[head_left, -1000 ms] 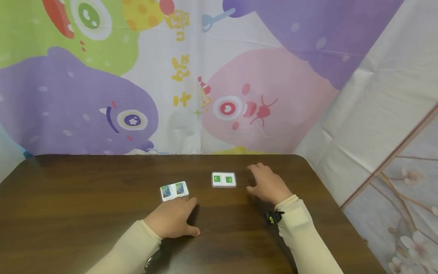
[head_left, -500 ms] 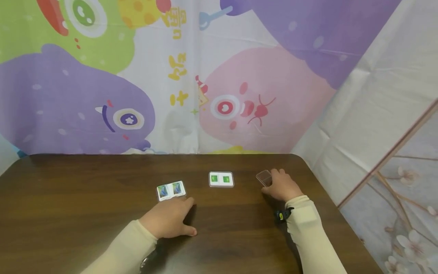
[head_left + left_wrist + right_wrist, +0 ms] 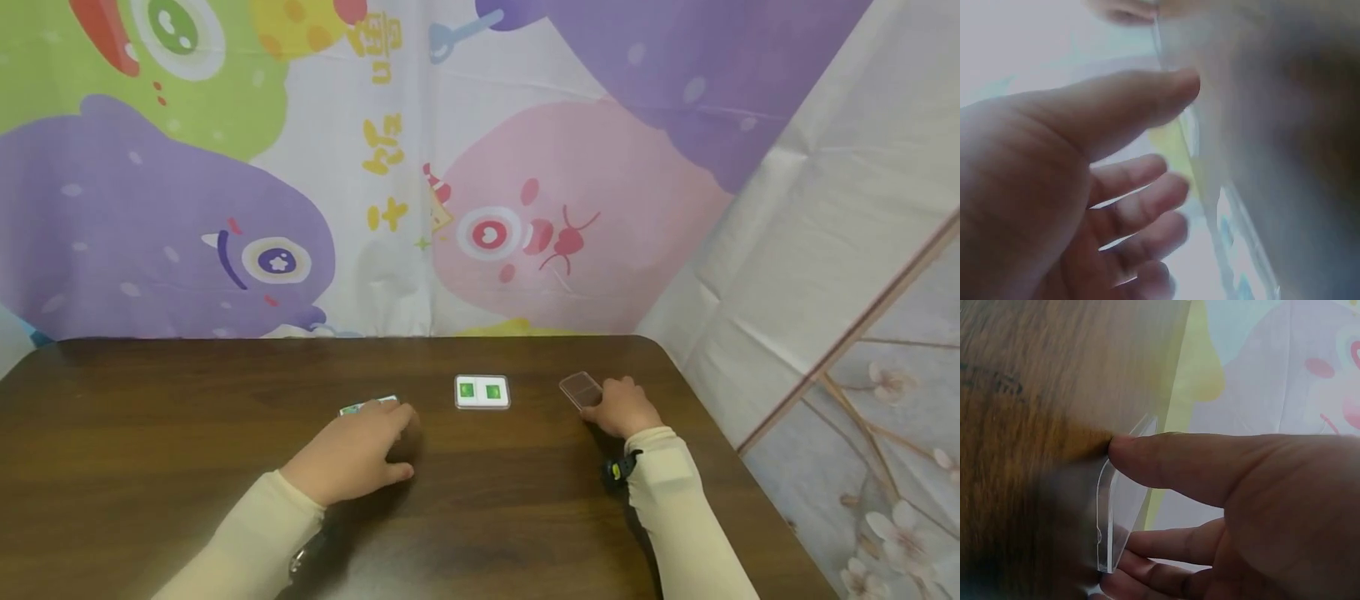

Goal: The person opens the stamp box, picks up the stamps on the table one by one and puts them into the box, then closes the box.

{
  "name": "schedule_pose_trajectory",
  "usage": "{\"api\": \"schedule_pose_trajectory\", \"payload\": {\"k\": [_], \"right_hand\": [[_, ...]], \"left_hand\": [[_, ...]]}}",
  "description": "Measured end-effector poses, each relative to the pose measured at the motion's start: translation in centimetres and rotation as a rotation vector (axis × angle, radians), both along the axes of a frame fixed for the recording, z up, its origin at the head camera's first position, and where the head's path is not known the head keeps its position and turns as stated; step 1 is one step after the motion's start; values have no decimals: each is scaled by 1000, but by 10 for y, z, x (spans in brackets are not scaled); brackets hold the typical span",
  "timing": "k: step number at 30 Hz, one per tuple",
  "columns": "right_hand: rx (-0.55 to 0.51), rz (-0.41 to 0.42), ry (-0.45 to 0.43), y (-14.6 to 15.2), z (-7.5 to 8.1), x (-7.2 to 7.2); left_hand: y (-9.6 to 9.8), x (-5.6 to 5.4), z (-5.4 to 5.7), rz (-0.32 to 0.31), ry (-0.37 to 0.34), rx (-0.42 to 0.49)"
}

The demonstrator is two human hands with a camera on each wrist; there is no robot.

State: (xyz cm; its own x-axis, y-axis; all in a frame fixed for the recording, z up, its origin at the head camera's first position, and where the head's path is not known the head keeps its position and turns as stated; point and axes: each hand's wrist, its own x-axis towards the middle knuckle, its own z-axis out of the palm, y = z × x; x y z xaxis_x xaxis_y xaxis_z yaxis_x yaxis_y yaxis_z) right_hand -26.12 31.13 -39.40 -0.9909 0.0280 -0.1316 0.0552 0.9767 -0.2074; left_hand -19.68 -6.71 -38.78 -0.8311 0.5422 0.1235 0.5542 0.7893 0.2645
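Observation:
My left hand [image 3: 352, 454] hovers over a small flat case with two blue-and-green pictures [image 3: 349, 410], covering most of it in the head view. Its fingers are spread and loosely bent, and the left wrist view shows nothing between thumb and fingers. Further right, my right hand [image 3: 622, 406] pinches the near right edge of a clear, flat plastic case [image 3: 579, 388]. The right wrist view shows the thumb on one side of that clear case [image 3: 1105, 519] and fingers on the other. Between the hands lies a white case with two green pictures [image 3: 482, 392].
The dark brown wooden table [image 3: 225, 517] has rounded far corners. A cartoon-printed cloth [image 3: 390, 283] hangs right behind its far edge. A pale panel with printed blossoms [image 3: 892, 467] stands along the right side.
My right hand has moved right, and the clear case now shows at its fingers. My left hand has lifted and moved forward and left over the blue-and-green picture case.

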Motion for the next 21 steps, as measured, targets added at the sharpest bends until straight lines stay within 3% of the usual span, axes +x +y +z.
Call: {"api": "schedule_pose_trajectory", "payload": {"k": [4,7,10,16,21], "right_hand": [[-13,-25,-7,1,2,1],[-19,-36,-13,2,3,1],[-23,-41,-20,4,3,2],[-23,-38,-30,3,4,2],[-16,-40,-30,3,3,1]], "left_hand": [[-11,-6,3,74,122,8],[-20,-9,2,143,152,12],[-30,-13,-2,202,98,-1],[-45,-21,-6,271,-88,-30],[-49,-22,-5,285,-113,-28]]}}
